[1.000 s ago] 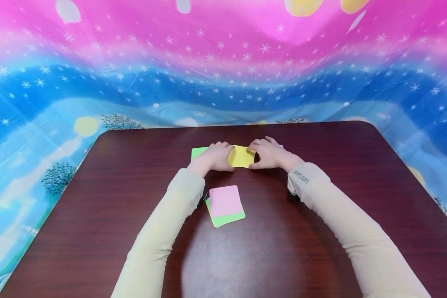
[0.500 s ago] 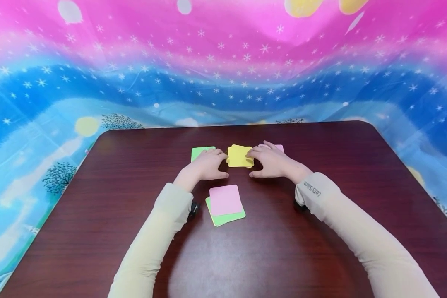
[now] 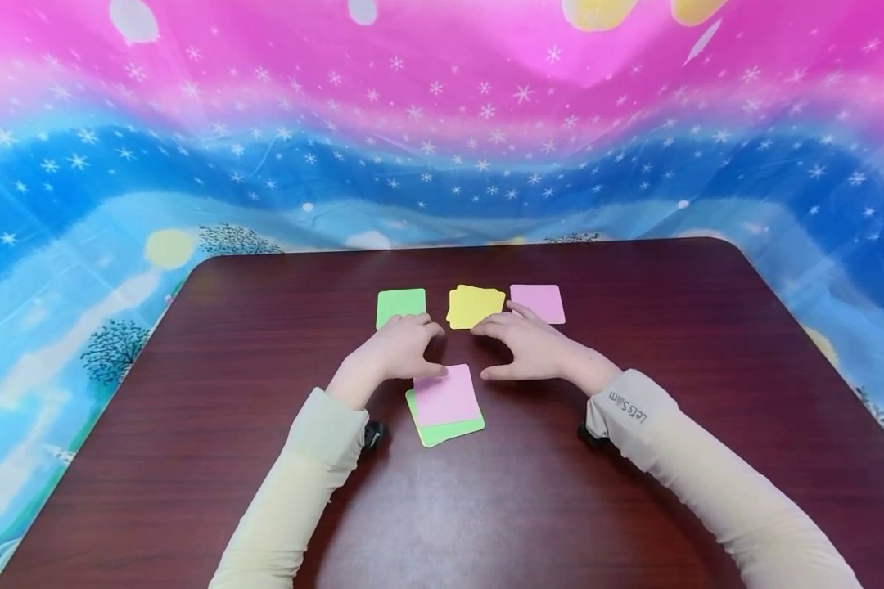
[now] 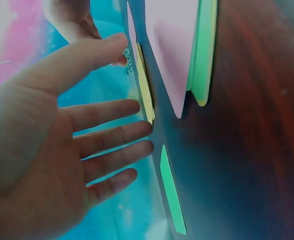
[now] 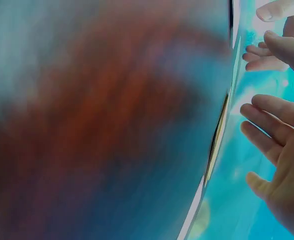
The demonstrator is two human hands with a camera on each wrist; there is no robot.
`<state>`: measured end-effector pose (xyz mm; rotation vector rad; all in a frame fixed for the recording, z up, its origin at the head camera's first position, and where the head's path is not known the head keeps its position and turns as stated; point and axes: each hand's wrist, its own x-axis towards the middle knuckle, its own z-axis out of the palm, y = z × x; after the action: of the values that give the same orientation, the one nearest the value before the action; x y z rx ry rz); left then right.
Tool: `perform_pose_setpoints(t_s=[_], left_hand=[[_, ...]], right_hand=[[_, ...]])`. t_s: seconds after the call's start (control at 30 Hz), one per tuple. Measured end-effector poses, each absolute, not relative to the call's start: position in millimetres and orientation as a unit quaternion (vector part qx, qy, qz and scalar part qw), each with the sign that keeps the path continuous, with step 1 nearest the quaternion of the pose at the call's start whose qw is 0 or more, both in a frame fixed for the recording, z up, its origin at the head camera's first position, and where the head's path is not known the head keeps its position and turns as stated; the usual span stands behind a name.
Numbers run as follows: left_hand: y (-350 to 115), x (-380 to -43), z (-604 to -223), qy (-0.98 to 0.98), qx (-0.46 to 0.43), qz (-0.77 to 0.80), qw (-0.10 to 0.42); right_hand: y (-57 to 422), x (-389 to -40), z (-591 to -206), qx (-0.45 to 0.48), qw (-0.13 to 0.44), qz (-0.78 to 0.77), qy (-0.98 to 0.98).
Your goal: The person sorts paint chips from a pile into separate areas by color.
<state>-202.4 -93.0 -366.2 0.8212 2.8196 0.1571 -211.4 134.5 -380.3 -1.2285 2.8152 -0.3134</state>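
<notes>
My left hand [image 3: 398, 348], fingers spread and holding nothing, hovers between the green card [image 3: 400, 303] and the near stack, its thumb overlapping the top pink card [image 3: 448, 397] in the head view. That pink card lies askew over a green card [image 3: 453, 432], with a thin yellow edge below. Just in front of a small pile of yellow cards [image 3: 475, 307] is my right hand [image 3: 534, 345], its fingers extended and nothing in them. Behind it a pink card [image 3: 541, 303] lies flat. The left wrist view shows the open palm [image 4: 42, 150] facing the cards.
All the cards lie on a dark reddish-brown wooden table [image 3: 670, 327]. A pink and blue patterned cloth [image 3: 442, 123] hangs behind its far edge and along both sides. A dark wrist strap [image 3: 373, 435] shows at the left cuff.
Both hands have let go of the yellow pile and drawn back toward the near stack, moving apart. The far pink card and more of the green card are now uncovered.
</notes>
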Motion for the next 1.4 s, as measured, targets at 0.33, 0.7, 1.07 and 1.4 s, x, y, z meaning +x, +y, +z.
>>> perform_pose_setpoints(t_s=[0.33, 0.7, 1.07, 1.4], left_hand=[[-95, -180, -364, 0.950, 0.284, 0.039, 0.127], [-89, -158, -364, 0.949, 0.288, -0.005, 0.129], [-86, -154, -364, 0.949, 0.294, -0.016, 0.110], [-86, -155, -363, 0.946, 0.306, -0.005, 0.110]], right_hand=[[120, -192, -381, -0.425, 0.025, -0.060, 0.903], [109, -179, -380, -0.425, 0.046, -0.026, 0.904], [106, -176, -382, -0.426, 0.035, -0.018, 0.904], [103, -174, -380, -0.419, 0.038, -0.013, 0.907]])
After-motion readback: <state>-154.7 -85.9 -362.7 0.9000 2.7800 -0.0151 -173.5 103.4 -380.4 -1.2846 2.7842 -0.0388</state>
